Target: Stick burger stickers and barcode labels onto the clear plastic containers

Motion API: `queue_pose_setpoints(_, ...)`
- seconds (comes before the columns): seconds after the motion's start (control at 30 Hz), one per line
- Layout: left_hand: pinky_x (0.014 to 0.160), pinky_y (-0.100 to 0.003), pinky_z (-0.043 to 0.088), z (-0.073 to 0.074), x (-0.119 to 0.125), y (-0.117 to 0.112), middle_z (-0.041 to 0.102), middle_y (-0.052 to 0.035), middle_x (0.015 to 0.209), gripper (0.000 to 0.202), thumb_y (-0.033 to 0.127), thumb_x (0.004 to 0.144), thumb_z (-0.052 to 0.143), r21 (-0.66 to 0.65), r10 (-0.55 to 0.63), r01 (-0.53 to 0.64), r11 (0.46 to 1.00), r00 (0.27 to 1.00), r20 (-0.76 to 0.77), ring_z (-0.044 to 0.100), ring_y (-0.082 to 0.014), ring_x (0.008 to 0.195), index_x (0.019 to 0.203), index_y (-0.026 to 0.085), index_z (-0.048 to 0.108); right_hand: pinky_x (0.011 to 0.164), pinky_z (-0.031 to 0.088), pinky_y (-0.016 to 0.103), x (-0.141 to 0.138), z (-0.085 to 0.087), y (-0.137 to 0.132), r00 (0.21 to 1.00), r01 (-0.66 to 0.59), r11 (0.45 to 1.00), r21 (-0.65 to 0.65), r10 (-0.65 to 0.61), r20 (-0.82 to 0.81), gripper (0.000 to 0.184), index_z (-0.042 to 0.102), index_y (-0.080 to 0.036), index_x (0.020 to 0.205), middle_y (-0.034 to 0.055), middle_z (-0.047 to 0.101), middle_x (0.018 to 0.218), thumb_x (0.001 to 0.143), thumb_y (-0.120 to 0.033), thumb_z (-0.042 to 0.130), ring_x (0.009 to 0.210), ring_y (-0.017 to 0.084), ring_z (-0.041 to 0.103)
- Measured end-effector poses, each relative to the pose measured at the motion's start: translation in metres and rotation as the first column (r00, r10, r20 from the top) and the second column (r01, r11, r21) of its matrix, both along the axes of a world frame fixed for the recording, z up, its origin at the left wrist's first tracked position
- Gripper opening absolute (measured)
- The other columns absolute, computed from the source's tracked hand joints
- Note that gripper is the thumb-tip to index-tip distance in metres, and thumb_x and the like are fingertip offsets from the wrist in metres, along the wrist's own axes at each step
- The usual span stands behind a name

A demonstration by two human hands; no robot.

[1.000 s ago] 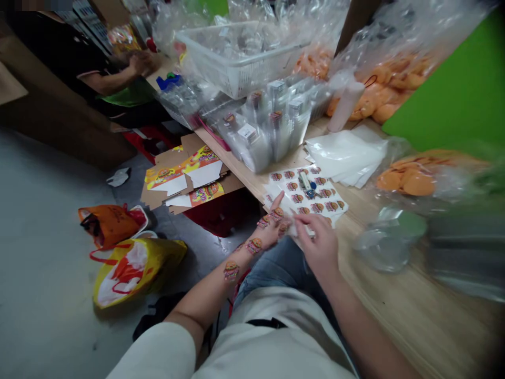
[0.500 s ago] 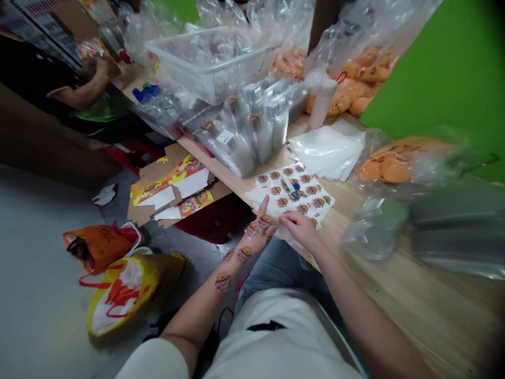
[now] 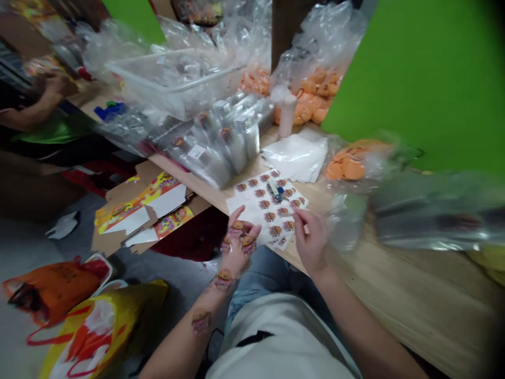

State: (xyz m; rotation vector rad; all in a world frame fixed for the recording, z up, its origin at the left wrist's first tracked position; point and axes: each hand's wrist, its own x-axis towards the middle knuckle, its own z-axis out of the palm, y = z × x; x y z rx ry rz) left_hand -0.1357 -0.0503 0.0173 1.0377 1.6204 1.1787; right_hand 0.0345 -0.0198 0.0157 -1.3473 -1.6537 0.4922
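Note:
A white sheet of burger stickers point(image 3: 265, 202) lies at the near edge of the wooden table point(image 3: 414, 295). My left hand point(image 3: 236, 245) rests by the sheet's near corner, fingers curled, with burger stickers stuck on its back and along the forearm. My right hand point(image 3: 311, 239) hovers over the sheet's right corner, its fingers pinched on a small pale piece that I cannot make out. A small blue and white object point(image 3: 275, 190) lies on the sheet.
Clear packets point(image 3: 221, 145), a white basket point(image 3: 173, 87), a white bottle point(image 3: 286, 113), white sheets point(image 3: 295, 155) and bags of orange items point(image 3: 315, 100) crowd the table. Printed flat boxes point(image 3: 138, 205) and plastic bags point(image 3: 82, 326) lie on the floor. Another person's arm point(image 3: 35, 108) is far left.
The view has swung right and blurred. My left hand's fingers have curled in from lying flat at the sheet's edge. My right hand has lifted and turned at the sheet's right corner.

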Motion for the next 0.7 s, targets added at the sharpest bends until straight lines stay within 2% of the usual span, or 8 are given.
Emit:
queue_pose_setpoints(0.07, 0.059, -0.027, 0.049, 0.006, 0.021, 0.013, 0.058, -0.0001, 0.072, 0.068, 0.043, 0.077, 0.058, -0.089, -0.130, 0.172, 0.981, 0.927, 0.352, 0.059, -0.0134, 0.062, 0.133, 0.020, 0.028, 0.084, 0.045, 0.038, 0.007, 0.009, -0.014, 0.966, -0.188, 0.981, 0.055, 0.175, 0.188, 0.024, 0.062, -0.024, 0.103, 0.0089, 0.064, 0.094, 0.086, -0.028, 0.045, 0.090, 0.020, 0.057)
queue_pose_setpoints(0.17, 0.059, -0.025, 0.049, 0.013, 0.047, 0.031, 0.056, 0.0046, 0.066, 0.078, 0.032, 0.071, 0.067, -0.061, -0.142, 0.200, 0.978, 0.850, 0.507, 0.058, -0.0107, 0.059, 0.134, 0.023, 0.022, 0.089, 0.044, 0.038, 0.034, 0.019, -0.007, 0.879, -0.400, 0.916, -0.001, 0.384, 0.282, 0.030, 0.056, -0.023, 0.112, 0.0079, 0.061, 0.106, 0.084, -0.033, 0.049, 0.100, 0.021, 0.055)
queue_pose_setpoints(0.23, 0.063, -0.025, 0.050, 0.019, 0.057, 0.036, 0.056, 0.0054, 0.067, 0.081, 0.027, 0.070, 0.067, 0.007, -0.175, 0.199, 0.980, 0.844, 0.506, 0.059, -0.0099, 0.061, 0.136, 0.026, 0.019, 0.089, 0.043, 0.038, 0.066, 0.026, 0.022, 0.908, -0.342, 0.939, -0.025, 0.338, 0.247, 0.039, 0.052, -0.021, 0.117, 0.0083, 0.060, 0.112, 0.082, -0.039, 0.051, 0.103, 0.021, 0.054)
queue_pose_setpoints(0.3, 0.066, -0.026, 0.050, 0.025, 0.063, 0.035, 0.057, 0.0045, 0.070, 0.083, 0.025, 0.071, 0.067, 0.074, -0.260, 0.260, 0.963, 0.815, 0.517, 0.060, -0.0099, 0.065, 0.138, 0.028, 0.018, 0.083, 0.044, 0.037, 0.103, 0.028, 0.061, 0.977, -0.025, 0.998, -0.052, 0.035, 0.212, 0.037, 0.052, -0.018, 0.114, 0.0099, 0.062, 0.105, 0.086, -0.040, 0.043, 0.095, 0.021, 0.057)
queue_pose_setpoints(0.33, 0.069, -0.027, 0.050, 0.028, 0.065, 0.033, 0.058, 0.0037, 0.073, 0.085, 0.023, 0.070, 0.068, 0.106, -0.307, 0.297, 0.949, 0.796, 0.522, 0.060, -0.0101, 0.068, 0.138, 0.029, 0.018, 0.081, 0.043, 0.038, 0.119, 0.027, 0.081, 0.960, 0.092, 0.992, -0.091, -0.064, 0.273, 0.038, 0.054, -0.015, 0.112, 0.0119, 0.062, 0.103, 0.087, -0.041, 0.041, 0.092, 0.022, 0.057)
queue_pose_setpoints(0.43, 0.071, -0.028, 0.050, 0.036, 0.069, 0.024, 0.060, 0.0016, 0.080, 0.087, 0.021, 0.070, 0.069, 0.146, -0.418, 0.404, 0.903, 0.747, 0.517, 0.058, -0.0099, 0.071, 0.139, 0.033, 0.017, 0.073, 0.044, 0.036, 0.149, 0.012, 0.115, 0.915, 0.103, 0.959, -0.263, 0.012, 0.403, 0.033, 0.064, -0.014, 0.092, 0.0119, 0.066, 0.086, 0.082, -0.041, 0.048, 0.078, 0.023, 0.060)
queue_pose_setpoints(0.57, 0.070, -0.029, 0.050, 0.044, 0.071, 0.016, 0.061, 0.0001, 0.082, 0.089, 0.022, 0.069, 0.070, 0.117, -0.462, 0.477, 0.871, 0.715, 0.524, 0.056, -0.0113, 0.070, 0.140, 0.033, 0.017, 0.074, 0.043, 0.035, 0.146, -0.008, 0.092, 0.910, 0.086, 0.951, -0.298, 0.047, 0.411, 0.035, 0.063, -0.016, 0.101, 0.0117, 0.067, 0.090, 0.082, -0.041, 0.049, 0.082, 0.023, 0.059)
queue_pose_setpoints(0.7, 0.076, -0.031, 0.049, 0.048, 0.075, 0.015, 0.063, -0.0009, 0.084, 0.088, 0.023, 0.068, 0.071, 0.086, -0.461, 0.488, 0.868, 0.730, 0.504, 0.058, -0.0136, 0.077, 0.139, 0.033, 0.021, 0.088, 0.037, 0.043, 0.128, 0.006, 0.042, 0.920, 0.176, 0.972, -0.154, -0.107, 0.377, 0.042, 0.057, -0.015, 0.113, 0.0146, 0.060, 0.109, 0.083, -0.043, 0.047, 0.104, 0.028, 0.052)
